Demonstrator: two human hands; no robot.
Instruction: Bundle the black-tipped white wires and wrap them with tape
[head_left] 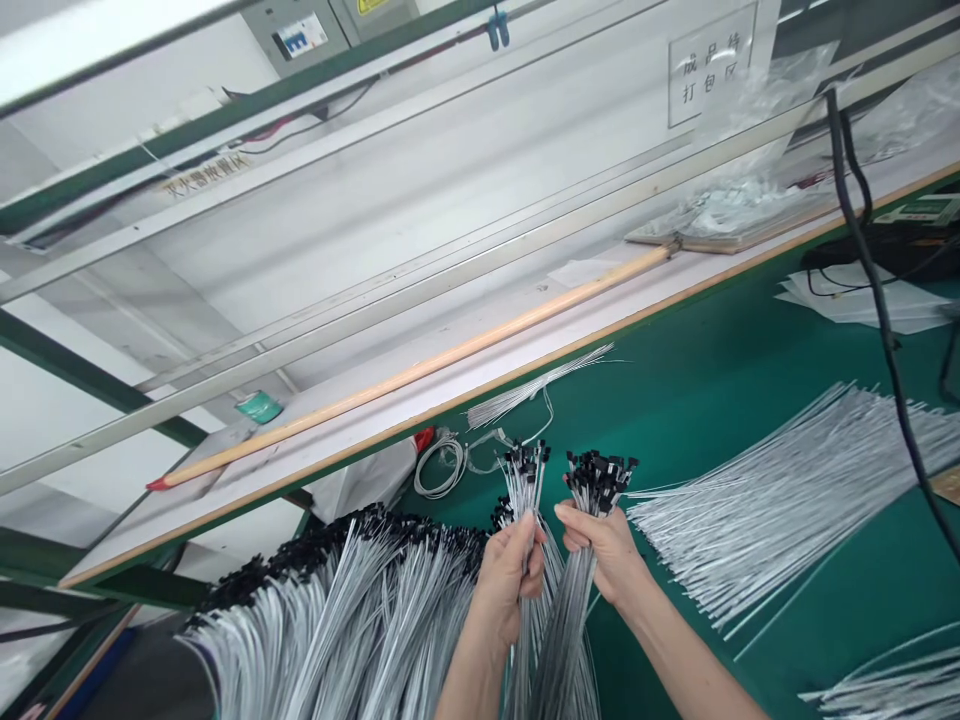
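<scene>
My left hand [508,572] is closed round a bundle of thin grey wires [525,490] tipped with black connectors, held upright. Right beside it, my right hand [607,550] grips a second bundle of the same wires [596,485], its black ends fanned out above my fingers. Both bundles hang down between my forearms over the green table [697,400]. A large heap of matching black-tipped wires [337,600] lies to the left of my left hand.
A spread of grey wires [787,490] lies on the right of the table. A long wooden pole [420,370] rests on the pale ledge behind. A coiled white cable [442,465], a black cable [877,300], papers [862,295] and plastic bags [742,200] lie further back.
</scene>
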